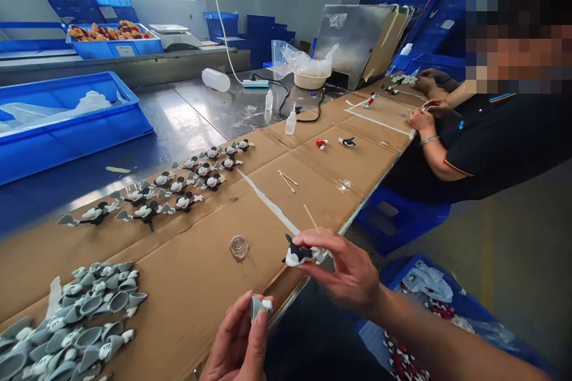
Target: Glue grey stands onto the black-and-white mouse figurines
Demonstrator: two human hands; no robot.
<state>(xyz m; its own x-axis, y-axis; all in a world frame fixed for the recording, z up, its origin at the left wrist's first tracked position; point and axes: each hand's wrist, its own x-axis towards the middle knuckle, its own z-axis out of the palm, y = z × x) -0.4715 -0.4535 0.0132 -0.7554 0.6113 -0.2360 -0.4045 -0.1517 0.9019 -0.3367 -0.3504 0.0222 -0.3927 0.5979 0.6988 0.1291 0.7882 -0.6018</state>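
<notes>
My right hand [346, 265] pinches a small black-and-white toy figure [295, 253] over the near edge of the cardboard-covered table [201, 274]. Lower down, my left hand [239, 342] is closed on a small grey cone-shaped part [258, 306] with a white glove piece. A little clear glass dish [239, 246] stands just left of the figure. A heap of grey cone parts [75, 324] lies at the near left. Rows of assembled figures [179, 184] are laid out further back.
Another person [491, 125] sits at the right, hands at work on the far table end. Blue crates [62, 119] stand at the left and back. Small glue bottles [291, 121], sticks [286, 178] and a white strip [268, 202] lie mid-table. A blue bin [429, 292] sits on the floor.
</notes>
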